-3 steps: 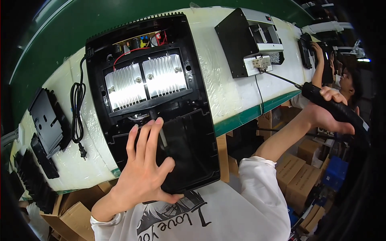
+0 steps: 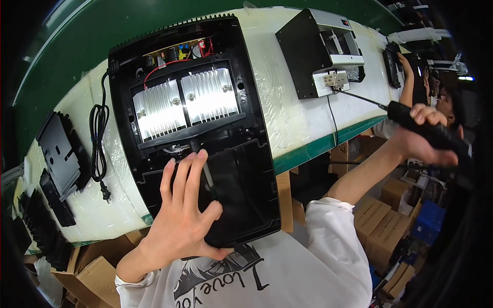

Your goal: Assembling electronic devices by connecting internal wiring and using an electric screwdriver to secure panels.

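Observation:
My left hand (image 2: 182, 215) lies spread over a large black plastic housing (image 2: 226, 220), its fingertips resting on the inside and its thumb by the near edge. Two silver finned heatsinks (image 2: 211, 95) sit in the far half of that housing, with a red wire and a small circuit board (image 2: 177, 54) behind them. Out to the right, my right hand (image 2: 421, 141) is wrapped round a black electric screwdriver (image 2: 405, 114). The long bit reaches left to the metal pickup block (image 2: 335, 80) of a black and white screw feeder (image 2: 308, 56).
Left of the housing lie a coiled black power cord (image 2: 99, 143) and a flat black panel (image 2: 59, 151). Cardboard boxes (image 2: 382, 223) and a blue bin (image 2: 427, 222) stand below the table's right side. A co-worker's arm (image 2: 407, 77) touches another black part at far right.
My right hand and the screwdriver have shifted slightly to the right, with the bit still at the screw feeder. My left hand stays in place on the housing.

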Demonstrator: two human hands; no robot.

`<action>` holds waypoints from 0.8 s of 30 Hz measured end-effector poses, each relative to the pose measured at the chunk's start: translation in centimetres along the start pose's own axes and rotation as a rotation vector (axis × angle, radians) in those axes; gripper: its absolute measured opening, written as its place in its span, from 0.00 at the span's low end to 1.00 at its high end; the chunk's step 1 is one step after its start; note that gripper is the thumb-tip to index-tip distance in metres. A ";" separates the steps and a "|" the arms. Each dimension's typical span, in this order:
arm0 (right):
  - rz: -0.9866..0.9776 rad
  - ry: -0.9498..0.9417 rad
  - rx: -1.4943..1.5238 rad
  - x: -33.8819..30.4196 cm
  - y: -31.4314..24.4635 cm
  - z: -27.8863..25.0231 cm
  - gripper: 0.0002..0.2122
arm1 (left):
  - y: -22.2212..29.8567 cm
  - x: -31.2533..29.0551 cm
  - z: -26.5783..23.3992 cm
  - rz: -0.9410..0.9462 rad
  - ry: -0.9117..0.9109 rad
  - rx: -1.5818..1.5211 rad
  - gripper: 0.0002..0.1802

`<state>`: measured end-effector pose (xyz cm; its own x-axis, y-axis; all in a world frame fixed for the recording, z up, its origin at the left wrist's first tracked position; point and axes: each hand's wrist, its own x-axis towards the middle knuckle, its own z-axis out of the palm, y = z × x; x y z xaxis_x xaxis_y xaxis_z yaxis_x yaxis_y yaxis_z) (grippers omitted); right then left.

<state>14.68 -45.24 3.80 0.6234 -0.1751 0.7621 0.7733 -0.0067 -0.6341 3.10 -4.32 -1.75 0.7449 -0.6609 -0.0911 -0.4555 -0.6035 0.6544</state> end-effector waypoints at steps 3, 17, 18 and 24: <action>0.194 0.043 -0.040 2.7 1.1 1.9 0.40 | 0.1 0.1 0.0 -0.003 0.015 0.006 0.34; 0.323 0.081 -0.441 7.3 7.1 8.7 0.19 | -0.7 -1.3 0.4 0.100 0.162 -0.079 0.30; 0.343 0.046 -0.397 6.8 6.7 8.0 0.19 | -0.8 -1.3 0.7 0.112 0.167 -0.042 0.31; 0.321 -0.101 -0.121 5.4 -3.5 11.3 0.20 | -1.3 -1.7 1.5 0.147 0.269 -0.011 0.32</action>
<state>16.62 -35.01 11.59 0.8453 -0.0889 0.5269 0.5206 -0.0849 -0.8496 1.74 -3.06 -3.58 0.7745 -0.5982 0.2058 -0.5635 -0.5045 0.6542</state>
